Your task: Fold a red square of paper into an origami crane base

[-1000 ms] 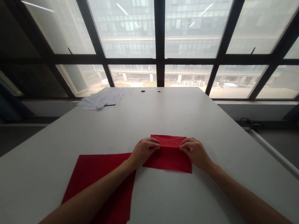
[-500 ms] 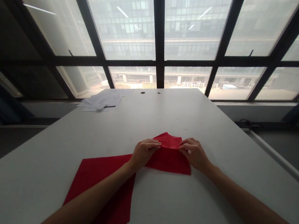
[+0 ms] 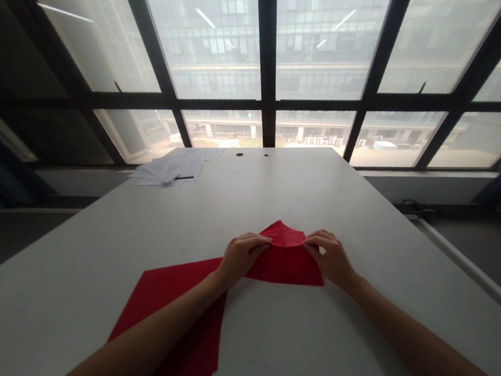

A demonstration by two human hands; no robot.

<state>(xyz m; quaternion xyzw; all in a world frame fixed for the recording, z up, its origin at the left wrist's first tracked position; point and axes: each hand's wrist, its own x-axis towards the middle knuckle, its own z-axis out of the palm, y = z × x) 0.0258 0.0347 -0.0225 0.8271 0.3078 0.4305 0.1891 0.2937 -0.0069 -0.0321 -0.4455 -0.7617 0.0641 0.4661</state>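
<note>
A folded sheet of red paper (image 3: 285, 261) lies on the white table (image 3: 305, 188) in front of me, its far edge raised into a peak. My left hand (image 3: 240, 256) pinches the paper's left side with curled fingers. My right hand (image 3: 330, 257) pinches its right side the same way. A second, flat red sheet (image 3: 174, 300) lies nearer to me on the left, partly under my left forearm.
A loose pile of white papers (image 3: 171, 167) with a dark pen sits at the table's far left. Two small dark holes (image 3: 239, 154) mark the far end of the table. Large windows with dark frames stand beyond the table.
The folded red sheet's far edge has lifted from flat into a peak between my hands. Both hands kept their pinch and barely moved.
</note>
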